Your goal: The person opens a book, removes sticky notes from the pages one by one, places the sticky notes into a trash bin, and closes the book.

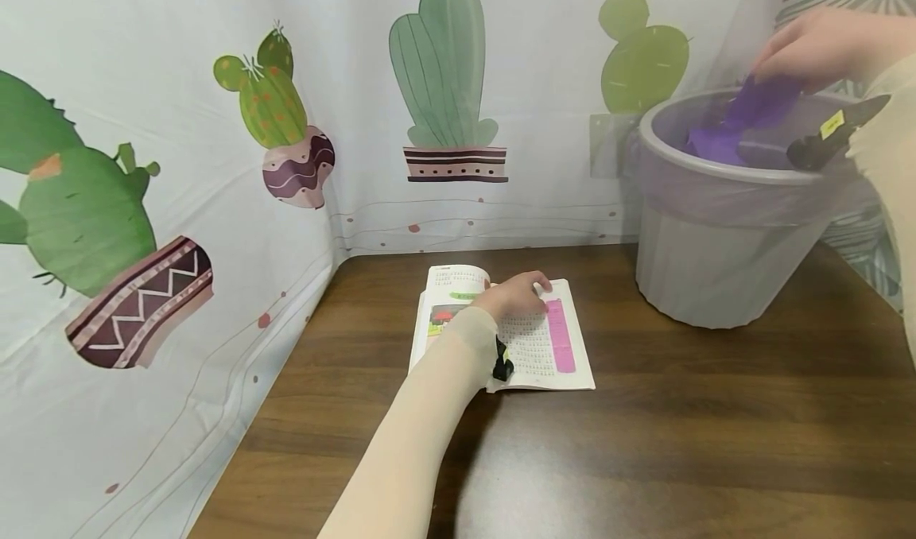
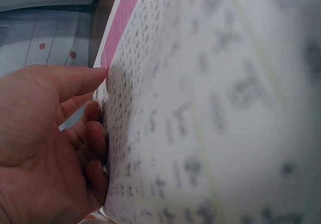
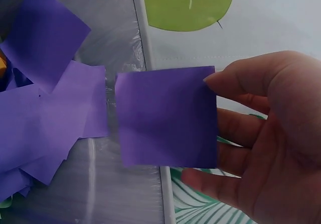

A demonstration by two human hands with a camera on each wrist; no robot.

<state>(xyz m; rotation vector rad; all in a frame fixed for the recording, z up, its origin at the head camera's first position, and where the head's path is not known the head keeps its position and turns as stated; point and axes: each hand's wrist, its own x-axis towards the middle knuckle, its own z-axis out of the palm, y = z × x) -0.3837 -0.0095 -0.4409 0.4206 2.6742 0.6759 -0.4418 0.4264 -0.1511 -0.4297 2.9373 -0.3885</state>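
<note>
A purple square paper [image 3: 165, 118] is pinched at one edge between the thumb and fingers of my right hand [image 1: 823, 46], above the grey plastic bin [image 1: 712, 253]. Inside that bin lie several more purple paper squares [image 3: 60, 103], overlapping each other. My left hand [image 1: 511, 296] rests on the open book [image 1: 525, 364], its thumb and fingertips touching the printed page near a pink strip [image 1: 560, 336]. Part of the book's spread is hidden under the left forearm. In the left wrist view the page is close and partly blurred.
The book and the bin stand on a brown wooden table [image 1: 680, 428], the bin at the back right. Behind them hangs a white curtain [image 1: 358, 62] printed with cacti. A black wrist camera [image 1: 503, 364] sits by the left wrist.
</note>
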